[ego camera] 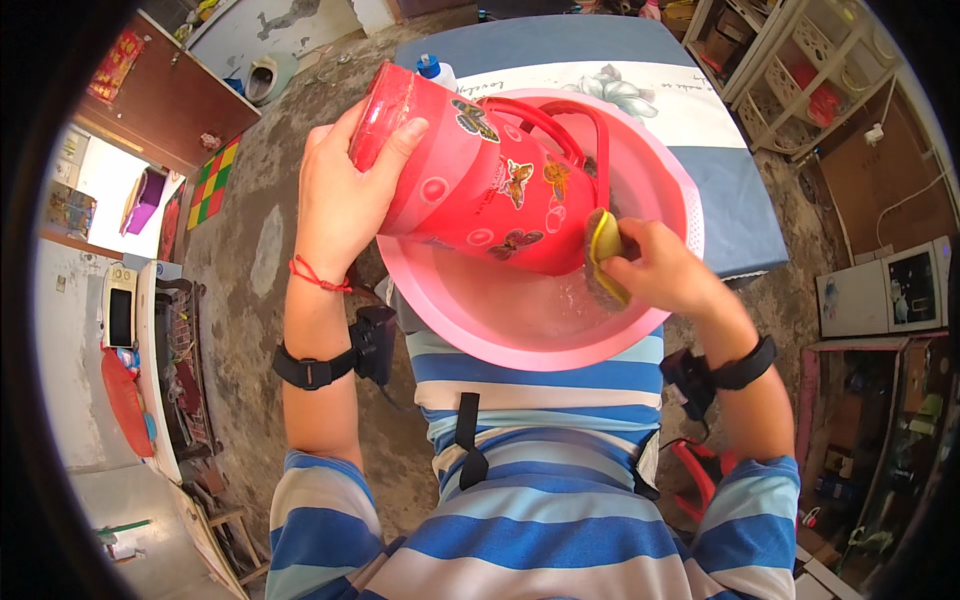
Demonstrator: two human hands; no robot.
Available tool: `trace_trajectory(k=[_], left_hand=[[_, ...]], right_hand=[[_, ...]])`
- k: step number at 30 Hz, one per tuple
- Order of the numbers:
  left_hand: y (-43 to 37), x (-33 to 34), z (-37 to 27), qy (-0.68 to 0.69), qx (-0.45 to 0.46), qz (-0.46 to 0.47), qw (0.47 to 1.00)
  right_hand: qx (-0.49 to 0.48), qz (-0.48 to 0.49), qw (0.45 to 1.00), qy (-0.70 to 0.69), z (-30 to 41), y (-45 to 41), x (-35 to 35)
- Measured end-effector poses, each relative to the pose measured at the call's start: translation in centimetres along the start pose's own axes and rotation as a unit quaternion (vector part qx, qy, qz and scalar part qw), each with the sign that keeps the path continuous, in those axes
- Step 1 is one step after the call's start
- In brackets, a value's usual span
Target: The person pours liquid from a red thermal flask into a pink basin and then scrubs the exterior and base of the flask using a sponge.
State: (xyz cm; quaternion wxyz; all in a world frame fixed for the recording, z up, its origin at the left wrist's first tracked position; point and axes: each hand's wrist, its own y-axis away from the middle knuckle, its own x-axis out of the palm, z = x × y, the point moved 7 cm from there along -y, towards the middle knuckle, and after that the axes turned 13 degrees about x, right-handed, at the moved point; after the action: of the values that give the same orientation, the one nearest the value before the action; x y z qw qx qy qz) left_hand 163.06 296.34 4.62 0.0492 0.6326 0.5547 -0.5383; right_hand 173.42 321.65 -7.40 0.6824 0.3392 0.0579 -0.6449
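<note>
Over a pink plastic basin [480, 315] a red plastic vacuum jug [469, 195] with butterfly stickers lies tilted. My left hand [345, 180] grips the jug around its base end, at upper left. Its red handle [600, 150] faces away from me, and the top end points to the right, down into the basin. In my right hand [652, 262] is a yellow sponge with a brown scouring side [606, 255], held at the jug's top end. Cloudy water [540, 307] stands in the basin. My left palm and part of the jug's underside are hidden.
The basin rests on a table with a blue and white cloth [735, 195]. Behind the jug stands a white bottle with a blue cap [439, 71]. White shelves [810, 75] rise at upper right, and a red object [697, 480] is low by my right elbow.
</note>
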Motion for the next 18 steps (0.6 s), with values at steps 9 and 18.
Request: trace_trajectory(k=[9, 18], left_hand=[[1.4, -0.1, 0.3, 0.035, 0.041, -0.001, 0.999], [1.2, -0.2, 0.3, 0.019, 0.016, -0.006, 1.000]], right_hand=[[0.022, -0.083, 0.994, 0.069, 1.3, -0.8, 1.7], [0.097, -0.012, 0.994, -0.041, 0.3, -1.4, 1.2]])
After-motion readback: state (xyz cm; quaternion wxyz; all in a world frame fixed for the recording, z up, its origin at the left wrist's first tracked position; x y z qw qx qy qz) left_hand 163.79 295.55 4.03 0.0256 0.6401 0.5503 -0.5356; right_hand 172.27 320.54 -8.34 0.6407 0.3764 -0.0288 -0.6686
